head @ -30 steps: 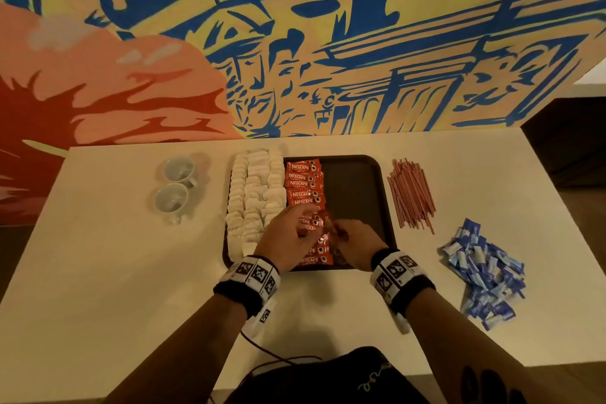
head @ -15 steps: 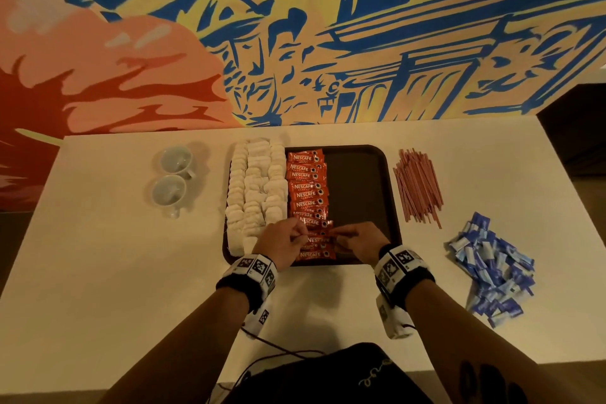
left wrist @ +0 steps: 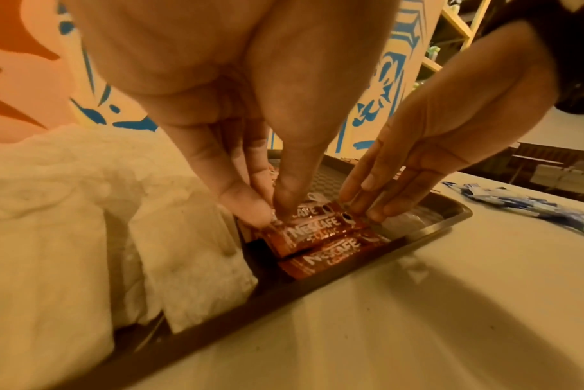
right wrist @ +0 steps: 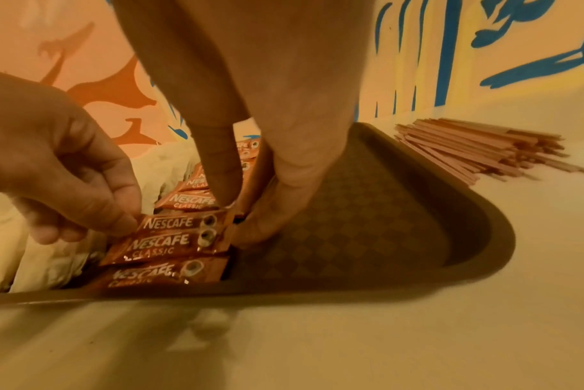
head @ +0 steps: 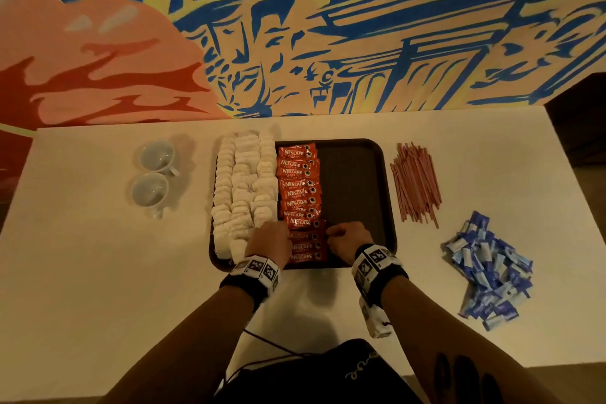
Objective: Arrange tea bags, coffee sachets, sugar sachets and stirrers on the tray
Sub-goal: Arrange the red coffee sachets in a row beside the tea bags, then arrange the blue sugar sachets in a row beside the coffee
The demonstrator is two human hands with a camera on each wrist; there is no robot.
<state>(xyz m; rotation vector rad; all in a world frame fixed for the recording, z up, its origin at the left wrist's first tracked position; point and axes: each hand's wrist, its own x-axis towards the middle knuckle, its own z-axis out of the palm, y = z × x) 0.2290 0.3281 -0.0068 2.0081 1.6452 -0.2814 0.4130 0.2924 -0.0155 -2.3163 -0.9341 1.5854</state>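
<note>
At the near edge of the dark rectangular plastic tray (head: 357, 154), both hands work on the column of red foil coffee sachets (head: 300, 193) that runs from the tray's far edge to its near edge, just right of the white paper tea bags (head: 244, 193) filling its left side. The left hand (head: 270, 239) pinches the left end of one sachet between thumb and fingertips, while the right hand (head: 347, 238) has its fingers nearly straight and set against the right ends of the near sachets, thumb tip on top; whether it truly grips one or only nudges it is hard to tell from the wrist views. The step in hand looks like squaring up the last coffee sachets so the column sits straight. The right part of the tray is bare patterned floor. The bundle of thin reddish-brown stirrers (head: 414, 185) lies on the white tabletop (head: 82, 272) just beyond the tray's right edge, and the heap of blue and white sugar sachets (head: 488, 272) sits nearer the tabletop's right edge, well apart from the tray. Two small pale cups (head: 154, 174) stand left of the tray. The next move likely calls for letting go of the coffee column without dragging it askew, then reaching right for the sugar or the stirrers.
</note>
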